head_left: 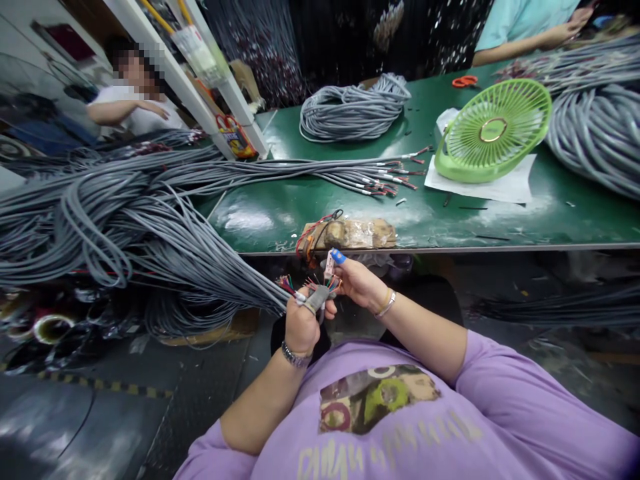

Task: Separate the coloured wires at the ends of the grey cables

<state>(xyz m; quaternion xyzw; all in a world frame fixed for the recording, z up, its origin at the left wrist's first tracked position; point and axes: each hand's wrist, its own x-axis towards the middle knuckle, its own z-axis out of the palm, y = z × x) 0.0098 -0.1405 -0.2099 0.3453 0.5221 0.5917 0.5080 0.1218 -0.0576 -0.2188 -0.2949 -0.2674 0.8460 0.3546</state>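
Note:
My left hand [301, 325] is closed around the ends of grey cables [273, 290] that run in from the pile on the left. Its thumb has a grey wrap [317, 299]. Thin coloured wires [314, 283] fan out above that thumb, and a second tuft of wires [287, 283] sticks out to its left. My right hand [363, 285], with a blue cover on one fingertip, pinches a small white piece with dark marks [329, 265], perhaps a connector or label. Its other fingers are beside the wires; whether they grip any is hidden.
Large grey cable bundles [95, 213] lie at left. On the green table [280, 213] are a wooden block fixture [350, 235], stripped cable ends [385, 180], a coiled cable [350, 110], a green fan [493, 130] and orange-handled scissors [465, 81]. Two other people sit beyond.

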